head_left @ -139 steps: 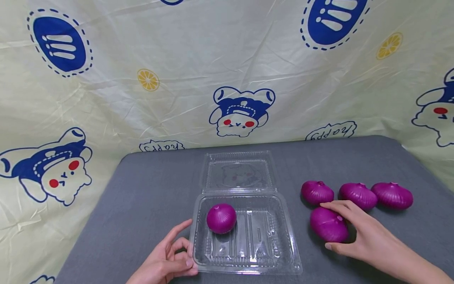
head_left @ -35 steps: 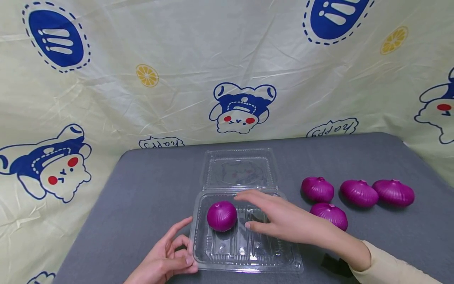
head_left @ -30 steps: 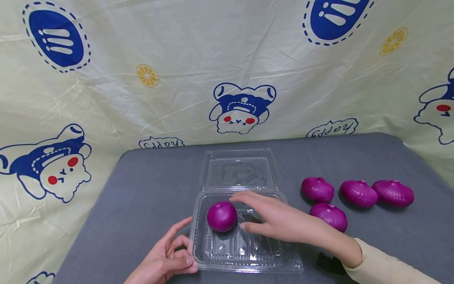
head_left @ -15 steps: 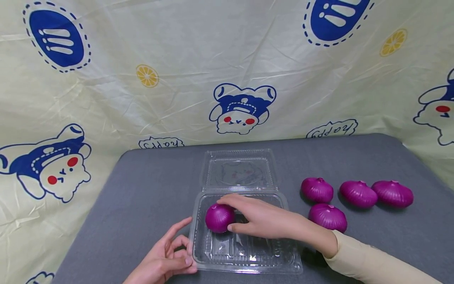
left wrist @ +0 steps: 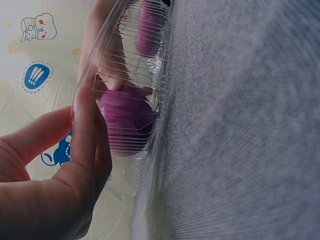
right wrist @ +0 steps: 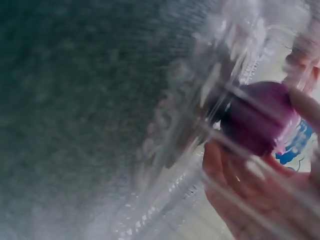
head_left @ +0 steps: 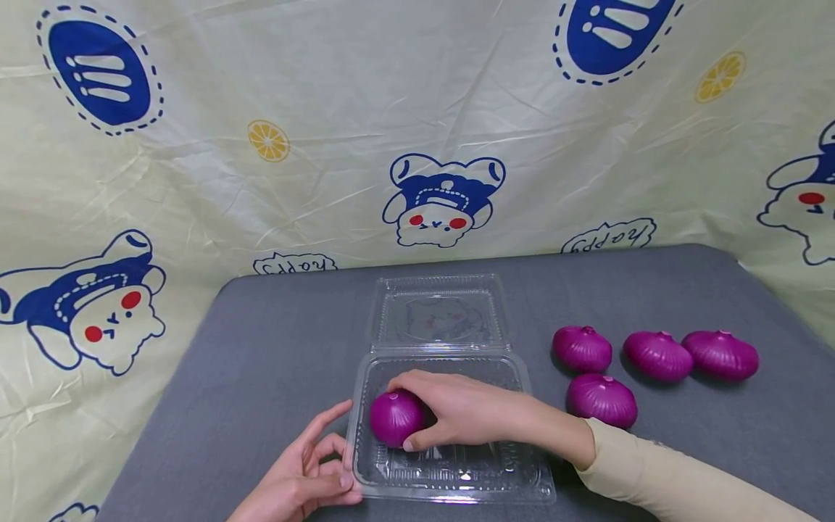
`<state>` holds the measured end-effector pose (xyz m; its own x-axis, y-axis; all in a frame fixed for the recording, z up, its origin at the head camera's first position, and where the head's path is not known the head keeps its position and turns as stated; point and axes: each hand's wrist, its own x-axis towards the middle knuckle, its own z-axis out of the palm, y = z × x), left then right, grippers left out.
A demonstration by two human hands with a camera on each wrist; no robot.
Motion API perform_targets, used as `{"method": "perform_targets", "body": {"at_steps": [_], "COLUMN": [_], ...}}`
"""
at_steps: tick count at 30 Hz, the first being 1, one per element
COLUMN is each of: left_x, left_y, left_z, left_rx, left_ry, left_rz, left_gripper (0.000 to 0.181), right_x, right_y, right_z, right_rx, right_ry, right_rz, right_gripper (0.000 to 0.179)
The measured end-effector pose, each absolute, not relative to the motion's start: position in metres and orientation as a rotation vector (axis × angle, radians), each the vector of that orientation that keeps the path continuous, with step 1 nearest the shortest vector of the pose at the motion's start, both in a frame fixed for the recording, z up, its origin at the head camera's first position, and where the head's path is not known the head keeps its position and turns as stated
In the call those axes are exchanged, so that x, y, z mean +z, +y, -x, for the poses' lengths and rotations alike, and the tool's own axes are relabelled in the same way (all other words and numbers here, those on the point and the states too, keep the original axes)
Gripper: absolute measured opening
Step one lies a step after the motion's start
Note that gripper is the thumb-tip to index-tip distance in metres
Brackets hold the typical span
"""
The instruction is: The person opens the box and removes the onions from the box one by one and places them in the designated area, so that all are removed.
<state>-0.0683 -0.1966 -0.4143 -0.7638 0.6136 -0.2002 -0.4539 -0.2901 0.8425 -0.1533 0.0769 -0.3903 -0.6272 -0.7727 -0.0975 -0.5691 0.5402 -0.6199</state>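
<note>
A clear plastic clamshell container [head_left: 457, 497] lies with its lid folded back on the grey cloth. Inside its left part sits a purple onion [head_left: 394, 422], and my right hand [head_left: 466, 409] grips it from the right, fingers over the far side and thumb at the near side. The right wrist view, partly blurred, shows the same onion [right wrist: 260, 120] within the fingers. My left hand [head_left: 303, 467] pinches the container's left rim between thumb and fingers, as the left wrist view shows of that hand [left wrist: 65, 165]. Through the clear wall the onion [left wrist: 127, 120] appears there too.
Several more onions rest on the cloth to the right of the container: one nearest [head_left: 601, 400], one behind it [head_left: 583, 349] and a pair farther right [head_left: 720, 355]. The flat lid [head_left: 440, 312] extends toward the patterned curtain [head_left: 326, 196] at the back.
My right hand has left an onion on the right and reached into the container. It has taken hold of the onion there, which has shifted slightly left and nearer. My left hand stays put.
</note>
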Motion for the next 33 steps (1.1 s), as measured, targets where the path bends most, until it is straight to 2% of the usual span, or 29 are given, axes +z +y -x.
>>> {"method": "perform_targets", "body": {"at_steps": [7,19,33], "left_x": [-0.415,-0.416,-0.42], "left_y": [-0.197,-0.198,-0.198], "left_z": [0.069,0.068,0.068], "left_rx": [2.086,2.096,2.123], "left_ry": [1.28,1.269,1.236], "left_rz": [-0.215,-0.254,-0.364], "left_gripper": [0.087,0.087,0.087], "right_x": [-0.39,-0.389,-0.376], "right_y": [0.075,0.083,0.108], "right_z": [0.151,0.136,0.119], "right_rx": [-0.799,-0.803,-0.926], "right_ry": [2.427,2.519,2.557], "right_rz": [1.101,1.127,1.019], "right_gripper": [0.057,0.06,0.062]}}
